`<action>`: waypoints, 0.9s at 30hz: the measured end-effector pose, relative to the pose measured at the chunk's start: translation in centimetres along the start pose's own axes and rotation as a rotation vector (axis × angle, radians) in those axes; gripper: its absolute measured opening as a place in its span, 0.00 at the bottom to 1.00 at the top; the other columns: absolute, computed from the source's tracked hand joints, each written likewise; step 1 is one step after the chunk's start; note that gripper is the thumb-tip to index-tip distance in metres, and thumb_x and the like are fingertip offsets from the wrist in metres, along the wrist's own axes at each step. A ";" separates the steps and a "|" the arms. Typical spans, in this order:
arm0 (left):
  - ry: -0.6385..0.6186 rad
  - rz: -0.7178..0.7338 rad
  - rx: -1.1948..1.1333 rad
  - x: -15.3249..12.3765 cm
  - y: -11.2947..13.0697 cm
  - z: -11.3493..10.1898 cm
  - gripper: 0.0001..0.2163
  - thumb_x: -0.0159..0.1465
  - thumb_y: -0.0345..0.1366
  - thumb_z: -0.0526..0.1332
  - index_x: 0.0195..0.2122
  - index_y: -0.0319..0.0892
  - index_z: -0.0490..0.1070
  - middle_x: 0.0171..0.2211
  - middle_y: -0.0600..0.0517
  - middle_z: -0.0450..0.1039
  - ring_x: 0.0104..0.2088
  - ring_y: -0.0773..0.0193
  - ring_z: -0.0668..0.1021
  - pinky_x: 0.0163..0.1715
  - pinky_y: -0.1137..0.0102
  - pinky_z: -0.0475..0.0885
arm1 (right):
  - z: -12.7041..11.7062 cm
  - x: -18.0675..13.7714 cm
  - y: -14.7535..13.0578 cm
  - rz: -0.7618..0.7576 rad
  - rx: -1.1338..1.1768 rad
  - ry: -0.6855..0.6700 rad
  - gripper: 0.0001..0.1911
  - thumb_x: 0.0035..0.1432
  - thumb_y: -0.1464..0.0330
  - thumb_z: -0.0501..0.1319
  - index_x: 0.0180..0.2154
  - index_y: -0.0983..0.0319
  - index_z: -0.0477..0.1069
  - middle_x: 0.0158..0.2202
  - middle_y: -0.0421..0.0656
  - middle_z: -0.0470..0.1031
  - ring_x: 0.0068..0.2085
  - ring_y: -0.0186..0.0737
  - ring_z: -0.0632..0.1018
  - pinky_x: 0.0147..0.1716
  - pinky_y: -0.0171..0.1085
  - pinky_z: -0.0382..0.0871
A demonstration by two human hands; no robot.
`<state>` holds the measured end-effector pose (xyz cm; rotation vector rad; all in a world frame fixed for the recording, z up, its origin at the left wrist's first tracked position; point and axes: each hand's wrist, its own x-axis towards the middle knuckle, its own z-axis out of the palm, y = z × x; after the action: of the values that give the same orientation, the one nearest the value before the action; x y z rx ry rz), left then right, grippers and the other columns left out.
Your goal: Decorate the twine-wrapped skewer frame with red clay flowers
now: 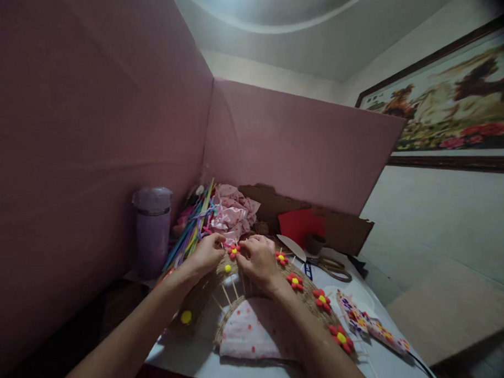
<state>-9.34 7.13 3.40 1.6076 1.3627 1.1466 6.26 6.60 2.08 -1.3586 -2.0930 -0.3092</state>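
A twine-wound arch [311, 294] on thin wooden sticks lies before me, with several red felt-like flowers with yellow centres along its right side. At its top a red flower [233, 250] sits between my hands. My left hand [208, 252] is closed in a pinch at the flower's left; what its fingertips hold is hidden. Curled around the flower's right side, my right hand [258, 261] has its thumb against a petal. Yellow dots [186, 317] mark the arch's left side. A smaller twine-edged half-round with white spotted cloth [252, 335] lies inside the arch.
Scissors [331, 267], a dark tape roll [315, 243] and a red sheet [297, 225] lie at the back right. A flower-patterned corded tool [370, 322] lies right. Pipe cleaners [191, 229], crumpled pink paper [234, 211] and a purple tumbler [153, 231] stand behind, near pink panels.
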 end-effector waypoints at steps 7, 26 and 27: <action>0.020 -0.007 -0.012 -0.3 0.2 -0.1 0.12 0.48 0.23 0.57 0.35 0.36 0.70 0.24 0.54 0.70 0.24 0.69 0.71 0.23 0.77 0.63 | 0.0 0.0 0.5 -0.014 0.021 -0.021 0.08 0.52 0.64 0.61 0.36 0.58 0.74 0.38 0.42 0.76 0.45 0.43 0.68 0.44 0.40 0.52; -0.005 -0.004 -0.007 -0.2 0.1 -0.1 0.12 0.49 0.23 0.56 0.36 0.36 0.70 0.24 0.54 0.72 0.25 0.67 0.73 0.24 0.75 0.63 | 0.4 0.0 0.3 -0.021 0.011 0.011 0.06 0.55 0.65 0.59 0.33 0.58 0.74 0.36 0.42 0.75 0.44 0.43 0.68 0.44 0.40 0.52; -0.005 -0.002 -0.010 -0.2 0.1 -0.1 0.13 0.49 0.23 0.56 0.36 0.36 0.70 0.24 0.53 0.72 0.25 0.67 0.73 0.24 0.75 0.63 | 0.5 0.0 0.3 -0.019 0.010 0.014 0.06 0.55 0.65 0.59 0.33 0.58 0.74 0.36 0.42 0.75 0.44 0.43 0.68 0.44 0.40 0.51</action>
<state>-9.38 6.93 3.43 1.6006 1.3526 1.1456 6.32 6.95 1.62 -1.3280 -2.0942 -0.3154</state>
